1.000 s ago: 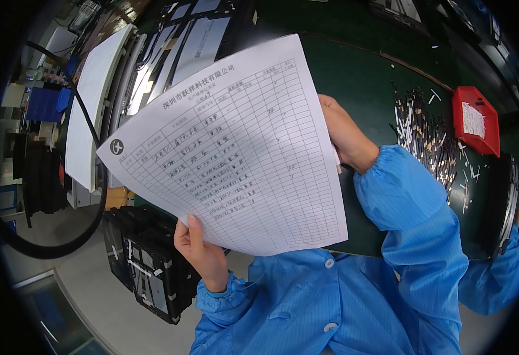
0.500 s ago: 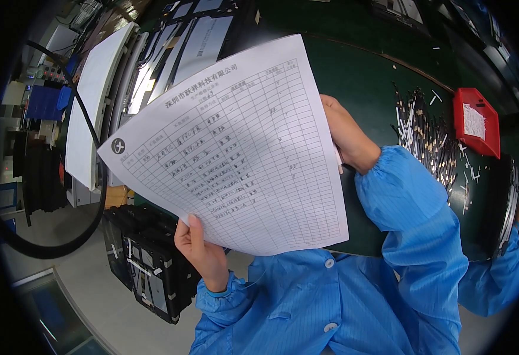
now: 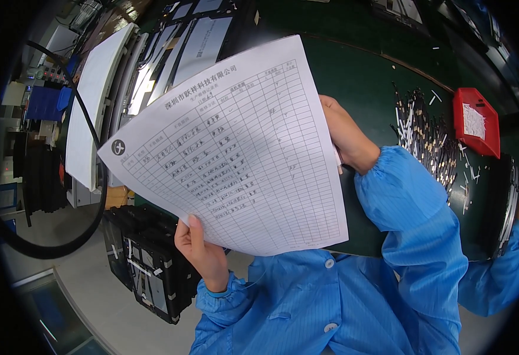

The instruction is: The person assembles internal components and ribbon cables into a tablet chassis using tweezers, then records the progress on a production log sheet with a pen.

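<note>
A white printed form [image 3: 253, 160], a paper sheet with a ruled table and handwritten entries, is held up at a tilt in front of me. My left hand [image 3: 203, 251] pinches its lower left edge, thumb on the front face. At the form's right edge is my right hand [image 3: 351, 136], curled, its fingers mostly hidden behind the paper. A small pale thing [image 3: 337, 156] shows beside the right hand at the paper's edge; I cannot make out what it is.
Dark green table [image 3: 366, 77] with a pile of thin black strips [image 3: 425, 136] and a red tray [image 3: 493, 124] of small white pieces. Panels [image 3: 203, 44] lie at back left. A black cable [image 3: 88, 112] loops at left; black frames [image 3: 153, 266] stand below. Another person's sleeve [image 3: 496, 278] shows at right.
The form's upper edge has shifted very slightly. Both hands stay in practically the same places.
</note>
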